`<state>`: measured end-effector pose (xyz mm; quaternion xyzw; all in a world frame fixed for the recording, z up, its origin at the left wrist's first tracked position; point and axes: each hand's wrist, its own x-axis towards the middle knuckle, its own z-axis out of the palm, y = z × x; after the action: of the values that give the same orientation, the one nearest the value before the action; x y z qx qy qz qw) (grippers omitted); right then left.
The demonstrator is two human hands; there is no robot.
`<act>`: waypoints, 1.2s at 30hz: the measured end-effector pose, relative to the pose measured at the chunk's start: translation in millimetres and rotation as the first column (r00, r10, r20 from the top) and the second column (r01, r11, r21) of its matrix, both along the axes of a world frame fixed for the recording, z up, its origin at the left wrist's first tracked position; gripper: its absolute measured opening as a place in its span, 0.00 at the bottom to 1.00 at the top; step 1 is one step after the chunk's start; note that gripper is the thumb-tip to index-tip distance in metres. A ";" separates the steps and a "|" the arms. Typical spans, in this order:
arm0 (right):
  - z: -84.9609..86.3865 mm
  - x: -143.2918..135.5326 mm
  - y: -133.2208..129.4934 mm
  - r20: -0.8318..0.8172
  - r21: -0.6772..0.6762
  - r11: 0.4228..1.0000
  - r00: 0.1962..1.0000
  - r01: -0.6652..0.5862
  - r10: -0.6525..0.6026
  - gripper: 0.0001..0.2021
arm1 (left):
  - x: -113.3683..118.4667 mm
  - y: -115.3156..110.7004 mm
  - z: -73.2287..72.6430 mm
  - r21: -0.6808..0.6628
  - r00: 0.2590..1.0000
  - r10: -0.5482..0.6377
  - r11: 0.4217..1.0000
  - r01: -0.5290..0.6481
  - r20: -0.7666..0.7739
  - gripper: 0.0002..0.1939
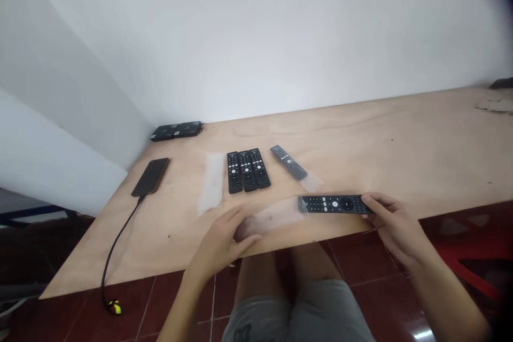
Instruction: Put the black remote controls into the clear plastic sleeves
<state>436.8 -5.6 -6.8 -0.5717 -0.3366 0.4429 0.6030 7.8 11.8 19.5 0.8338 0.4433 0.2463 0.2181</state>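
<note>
A black remote control (334, 204) lies sideways near the table's front edge. My right hand (387, 219) grips its right end between thumb and fingers. The remote's left tip sits in the mouth of a clear plastic sleeve (276, 217). My left hand (226, 238) holds the sleeve's other end, with thumb and fingers around it. Just beyond, three black remotes (247, 171) lie side by side, keypads up. To their right is another remote (288, 162) inside a clear sleeve, whose loose end (311, 181) sticks out. A flat, unfilled plastic sleeve (212, 181) rests left of the three.
A phone (151, 176) lies at the left, with a black cable (116, 246) hanging off the table edge. Two flat black boxes (176, 130) stand by the wall. The wooden table (380, 155) meets a white wall (300, 37). A red object (468, 262) is below right.
</note>
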 end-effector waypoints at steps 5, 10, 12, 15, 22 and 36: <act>1.9 -9.3 1.7 0.010 0.053 0.995 0.997 0.080 -0.080 0.18 | -2.0 1.1 -3.7 -0.008 1.000 0.022 1.000 -0.022 0.017 0.11; -2.4 -48.2 16.7 0.155 0.100 0.993 0.985 0.055 -0.071 0.20 | 1.6 2.0 -4.4 0.045 1.000 -0.002 0.999 0.002 -0.012 0.08; -6.7 -57.8 22.4 0.261 0.106 0.994 0.964 0.033 -0.060 0.21 | 1.3 1.6 -0.8 0.075 0.999 -0.029 0.997 0.032 -0.044 0.09; -11.2 -59.9 27.0 0.394 0.110 0.993 0.916 0.037 -0.078 0.20 | -5.6 -2.0 6.7 0.045 0.995 -0.086 0.995 0.088 -0.048 0.10; -4.0 -72.4 28.0 0.697 0.020 0.996 0.715 -0.088 0.049 0.11 | -12.7 -1.0 15.6 0.040 0.996 -0.090 0.995 0.091 -0.026 0.09; -2.8 -102.0 44.6 0.891 0.146 0.769 0.421 -0.622 0.172 0.22 | -1.9 59.7 -4.3 0.170 0.972 -0.080 0.978 0.119 -0.221 0.08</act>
<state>334.8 39.1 -9.6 -0.4507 -0.8056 0.1535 0.3527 5.9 71.5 15.2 0.8931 0.3972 0.1837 0.1044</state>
